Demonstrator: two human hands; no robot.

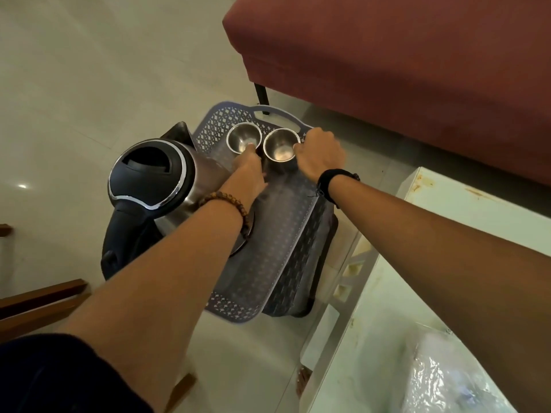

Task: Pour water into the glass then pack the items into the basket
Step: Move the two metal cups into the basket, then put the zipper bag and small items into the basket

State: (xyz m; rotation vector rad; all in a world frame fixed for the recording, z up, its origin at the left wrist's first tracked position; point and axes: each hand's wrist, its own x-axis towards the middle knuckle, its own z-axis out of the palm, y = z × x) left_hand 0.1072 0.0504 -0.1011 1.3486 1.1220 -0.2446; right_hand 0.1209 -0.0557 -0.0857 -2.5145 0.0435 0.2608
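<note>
A grey-purple perforated plastic basket (286,234) stands on the floor. Two steel glasses sit upright at its far end, side by side. My left hand (249,171) grips the near rim of the left glass (243,137). My right hand (319,155) holds the right glass (280,144) by its right side. A steel electric kettle (155,180) with a black lid and handle stands in the basket's left part, beside my left forearm. I cannot tell whether the glasses hold water.
A maroon sofa (402,64) on a black leg fills the far right. A white table (447,263) with a plastic bag (453,374) stands at the right. Brown wooden furniture (38,305) is at the lower left. Pale floor tiles lie to the left.
</note>
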